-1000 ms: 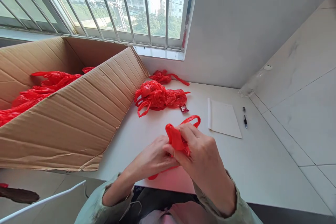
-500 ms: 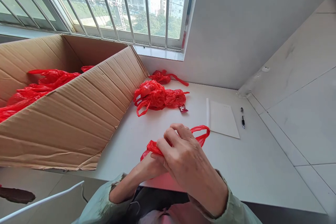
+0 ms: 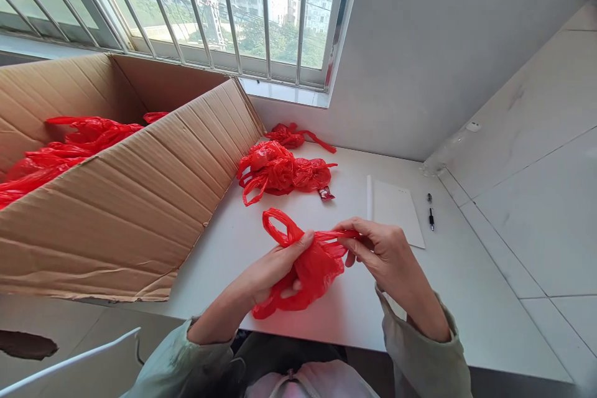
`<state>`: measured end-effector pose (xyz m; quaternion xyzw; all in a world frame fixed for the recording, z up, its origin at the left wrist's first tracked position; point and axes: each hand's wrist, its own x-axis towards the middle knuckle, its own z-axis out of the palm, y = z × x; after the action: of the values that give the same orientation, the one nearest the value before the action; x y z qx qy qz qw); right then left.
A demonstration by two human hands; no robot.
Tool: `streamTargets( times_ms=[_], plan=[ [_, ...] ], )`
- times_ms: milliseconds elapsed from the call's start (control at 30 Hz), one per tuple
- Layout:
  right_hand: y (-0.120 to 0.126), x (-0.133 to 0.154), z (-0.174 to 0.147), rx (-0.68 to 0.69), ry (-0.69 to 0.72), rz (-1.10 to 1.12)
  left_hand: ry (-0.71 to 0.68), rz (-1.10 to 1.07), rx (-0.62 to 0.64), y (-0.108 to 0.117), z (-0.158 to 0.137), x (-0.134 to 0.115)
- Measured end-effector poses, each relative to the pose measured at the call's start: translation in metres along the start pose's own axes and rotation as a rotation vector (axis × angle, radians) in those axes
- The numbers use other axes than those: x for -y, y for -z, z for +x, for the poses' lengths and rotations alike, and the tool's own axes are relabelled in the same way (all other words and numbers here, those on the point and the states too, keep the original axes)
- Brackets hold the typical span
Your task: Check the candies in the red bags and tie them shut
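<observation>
Holding a thin red plastic bag [image 3: 321, 270] at the lower centre of the frame.

The left hand [image 3: 273, 268] is closed on its crumpled body, thumb above; the right hand [image 3: 380, 250] pinches a stretched strip of it. At left, a ridged brown cardboard box [image 3: 125, 199] contains shiny, wrinkled red bags [image 3: 69, 152]. Below the hands is a smooth white table [image 3: 212, 261].

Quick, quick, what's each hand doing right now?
Left hand: closed, holding the red bag, thumb on top.
Right hand: closed, pinching a bunched part of the same red bag.
</observation>
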<state>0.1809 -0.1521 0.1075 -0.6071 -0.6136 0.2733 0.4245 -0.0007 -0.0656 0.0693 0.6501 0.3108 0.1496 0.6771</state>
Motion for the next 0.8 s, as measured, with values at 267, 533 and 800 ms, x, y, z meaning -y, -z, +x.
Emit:
streamTargets(
  times_ms=[267, 533, 800],
  plan=[
    [-0.032, 0.024, -0.028, 0.209, 0.195, -0.072, 0.13, -0.603, 0.282, 0.021, 0.002, -0.011],
    [-0.01, -0.002, -0.018, 0.122, 0.175, 0.076, -0.093, -0.164, 0.473, 0.02, -0.005, -0.022],
    [-0.053, -0.021, 0.011, 0.19, 0.169, 0.377, -0.479, 0.62, 0.095, 0.016, -0.021, -0.029]
  ],
)
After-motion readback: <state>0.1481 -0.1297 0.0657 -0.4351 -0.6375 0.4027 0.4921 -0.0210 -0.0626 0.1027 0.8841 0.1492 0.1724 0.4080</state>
